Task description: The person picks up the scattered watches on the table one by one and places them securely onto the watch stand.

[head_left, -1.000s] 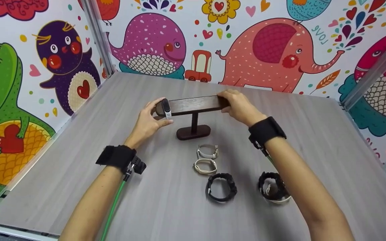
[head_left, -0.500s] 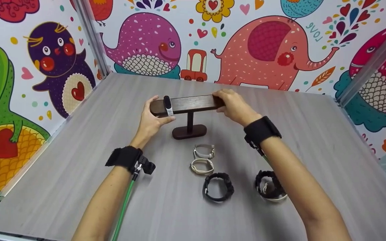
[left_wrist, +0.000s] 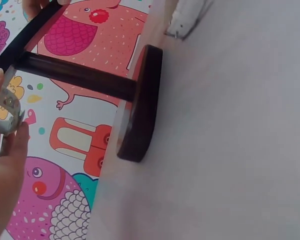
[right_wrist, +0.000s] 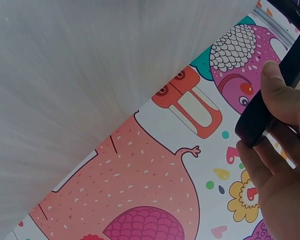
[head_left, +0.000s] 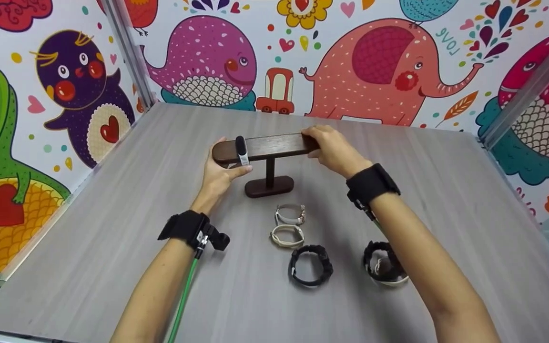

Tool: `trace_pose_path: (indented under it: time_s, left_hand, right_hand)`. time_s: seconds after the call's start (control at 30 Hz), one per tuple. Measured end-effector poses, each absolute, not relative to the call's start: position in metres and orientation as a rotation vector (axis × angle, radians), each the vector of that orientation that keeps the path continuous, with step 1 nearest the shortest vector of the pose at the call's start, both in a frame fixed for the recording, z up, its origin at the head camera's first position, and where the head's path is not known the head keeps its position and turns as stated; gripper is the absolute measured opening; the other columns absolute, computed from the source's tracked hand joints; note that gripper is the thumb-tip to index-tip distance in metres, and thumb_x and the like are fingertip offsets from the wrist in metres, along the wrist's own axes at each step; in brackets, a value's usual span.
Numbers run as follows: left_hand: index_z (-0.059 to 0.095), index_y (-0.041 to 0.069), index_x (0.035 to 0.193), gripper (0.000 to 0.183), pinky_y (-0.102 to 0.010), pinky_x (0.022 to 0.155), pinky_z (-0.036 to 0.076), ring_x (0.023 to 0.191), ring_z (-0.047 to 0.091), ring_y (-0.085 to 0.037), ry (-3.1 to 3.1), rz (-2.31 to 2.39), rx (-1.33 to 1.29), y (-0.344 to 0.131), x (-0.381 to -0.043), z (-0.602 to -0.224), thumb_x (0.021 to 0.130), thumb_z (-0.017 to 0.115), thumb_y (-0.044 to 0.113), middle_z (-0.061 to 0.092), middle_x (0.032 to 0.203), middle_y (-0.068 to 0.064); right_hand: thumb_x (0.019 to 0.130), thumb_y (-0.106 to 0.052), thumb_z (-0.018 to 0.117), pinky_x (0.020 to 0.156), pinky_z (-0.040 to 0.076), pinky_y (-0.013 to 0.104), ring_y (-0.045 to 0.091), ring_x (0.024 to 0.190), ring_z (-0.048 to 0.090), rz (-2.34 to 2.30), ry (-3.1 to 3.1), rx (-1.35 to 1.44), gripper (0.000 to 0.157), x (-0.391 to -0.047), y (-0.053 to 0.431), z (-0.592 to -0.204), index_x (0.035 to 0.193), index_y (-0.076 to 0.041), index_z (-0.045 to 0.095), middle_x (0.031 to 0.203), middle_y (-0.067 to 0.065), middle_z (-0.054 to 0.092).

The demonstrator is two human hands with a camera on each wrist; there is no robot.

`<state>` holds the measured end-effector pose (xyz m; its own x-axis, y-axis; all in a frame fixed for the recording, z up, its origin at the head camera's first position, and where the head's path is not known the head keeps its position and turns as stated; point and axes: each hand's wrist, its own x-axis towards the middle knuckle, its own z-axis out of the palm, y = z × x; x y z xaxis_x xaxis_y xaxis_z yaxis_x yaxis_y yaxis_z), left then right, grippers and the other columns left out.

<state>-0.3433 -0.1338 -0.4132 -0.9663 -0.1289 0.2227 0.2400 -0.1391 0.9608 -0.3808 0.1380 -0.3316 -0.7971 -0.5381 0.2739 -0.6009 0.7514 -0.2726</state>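
A dark brown wooden watch stand (head_left: 279, 146) with a T-shaped bar stands upright on the table. Round the left part of its bar goes a fitness band (head_left: 242, 148) with a black face and a pale strap. My left hand (head_left: 216, 174) pinches this band, thumb below the bar and fingers behind its left end. In the left wrist view the strap (left_wrist: 9, 111) hangs in a loop under the bar, beside the fingers. My right hand (head_left: 335, 151) grips the bar's right end. In the right wrist view the thumb and fingers (right_wrist: 272, 75) close about that end.
In front of the stand lie a light watch (head_left: 290, 215), a cream band (head_left: 287, 237) and a black watch (head_left: 310, 266) in a row. Another black watch (head_left: 381, 262) with a cream strap beside it is partly behind my right forearm. Patterned walls edge the table (head_left: 160, 157).
The fitness band has slid right along the bar, away from its left end, with my left hand following slightly. My right hand stays on the bar. The camera view has shifted a little.
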Motion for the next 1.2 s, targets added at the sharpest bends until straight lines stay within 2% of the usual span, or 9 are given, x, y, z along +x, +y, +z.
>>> trace_pose_path:
  time_s: [0.23, 0.33, 0.5, 0.57, 0.67, 0.87, 1.0, 1.1, 1.2]
  left_hand:
    - [0.031, -0.001, 0.153, 0.097, -0.021, 0.102, 0.047, 0.123, 0.052, -0.020, -1.764, -2.283, -0.083, -0.131, -0.343, -0.419, 0.067, 0.072, -0.022, 0.049, 0.142, -0.021]
    - [0.035, 0.000, 0.152, 0.095, -0.025, 0.106, 0.046, 0.121, 0.054, -0.018, -1.747, -2.297, -0.093, -0.131, -0.343, -0.422, 0.067, 0.072, -0.023, 0.052, 0.140, -0.020]
    - [0.038, -0.002, 0.149, 0.089, -0.029, 0.117, 0.039, 0.131, 0.051, -0.020, -1.714, -2.338, -0.153, -0.128, -0.342, -0.425, 0.069, 0.071, -0.024, 0.044, 0.153, -0.020]
    - [0.039, -0.003, 0.149, 0.087, -0.027, 0.118, 0.039, 0.136, 0.049, -0.022, -1.710, -2.345, -0.176, -0.126, -0.342, -0.425, 0.070, 0.070, -0.024, 0.042, 0.156, -0.019]
    - [0.040, -0.004, 0.147, 0.085, -0.030, 0.119, 0.040, 0.138, 0.048, -0.027, -1.701, -2.363, -0.197, -0.125, -0.341, -0.426, 0.070, 0.070, -0.025, 0.042, 0.156, -0.020]
    - [0.041, -0.002, 0.148, 0.085, -0.033, 0.124, 0.033, 0.145, 0.042, -0.026, -1.754, -2.367, -0.165, -0.122, -0.339, -0.428, 0.072, 0.073, -0.021, 0.043, 0.157, -0.015]
    - [0.044, 0.004, 0.148, 0.081, -0.031, 0.126, 0.029, 0.147, 0.041, -0.021, -1.880, -2.347, -0.133, -0.115, -0.343, -0.424, 0.076, 0.079, -0.009, 0.046, 0.157, -0.008]
    - [0.058, 0.003, 0.135, 0.065, -0.035, 0.127, 0.027, 0.147, 0.039, -0.019, -2.099, -2.301, 0.038, -0.109, -0.346, -0.418, 0.077, 0.086, 0.015, 0.046, 0.156, -0.006]
    - [0.067, -0.001, 0.120, 0.062, -0.041, 0.128, 0.024, 0.147, 0.037, -0.022, -2.315, -2.225, 0.237, -0.107, -0.345, -0.414, 0.073, 0.089, 0.034, 0.043, 0.156, -0.009]
  right_hand:
    - [0.087, 0.001, 0.073, 0.112, 0.047, 0.051, 0.040, 0.126, 0.057, 0.540, -2.762, 0.923, 0.051, -0.382, 0.135, -0.338, 0.135, 0.005, 0.057, 0.133, 0.024, 0.062]
    - [0.087, 0.001, 0.073, 0.112, 0.047, 0.050, 0.039, 0.125, 0.057, 0.551, -2.758, 0.930, 0.051, -0.381, 0.134, -0.339, 0.135, 0.005, 0.057, 0.133, 0.024, 0.062]
    - [0.087, 0.001, 0.074, 0.113, 0.047, 0.050, 0.039, 0.126, 0.057, 0.560, -2.753, 0.939, 0.051, -0.380, 0.132, -0.340, 0.135, 0.005, 0.058, 0.133, 0.024, 0.062]
    - [0.087, 0.001, 0.074, 0.113, 0.046, 0.049, 0.039, 0.126, 0.057, 0.561, -2.753, 0.940, 0.051, -0.379, 0.130, -0.341, 0.135, 0.005, 0.058, 0.134, 0.023, 0.062]
    - [0.087, 0.000, 0.074, 0.113, 0.047, 0.049, 0.039, 0.126, 0.057, 0.562, -2.754, 0.940, 0.051, -0.378, 0.128, -0.343, 0.135, 0.004, 0.058, 0.134, 0.023, 0.062]
    - [0.088, 0.000, 0.073, 0.114, 0.046, 0.049, 0.039, 0.127, 0.056, 0.553, -2.746, 0.973, 0.050, -0.377, 0.125, -0.345, 0.135, 0.005, 0.057, 0.134, 0.024, 0.062]
    - [0.088, 0.001, 0.072, 0.113, 0.047, 0.050, 0.040, 0.128, 0.055, 0.531, -2.748, 0.946, 0.051, -0.377, 0.129, -0.342, 0.136, 0.006, 0.056, 0.136, 0.025, 0.060]
    - [0.087, 0.002, 0.073, 0.112, 0.047, 0.050, 0.040, 0.127, 0.055, 0.530, -2.746, 0.904, 0.052, -0.377, 0.134, -0.337, 0.136, 0.005, 0.056, 0.136, 0.024, 0.060]
    - [0.087, 0.003, 0.073, 0.112, 0.047, 0.051, 0.040, 0.126, 0.056, 0.539, -2.750, 0.897, 0.053, -0.378, 0.136, -0.335, 0.137, 0.005, 0.056, 0.136, 0.024, 0.060]
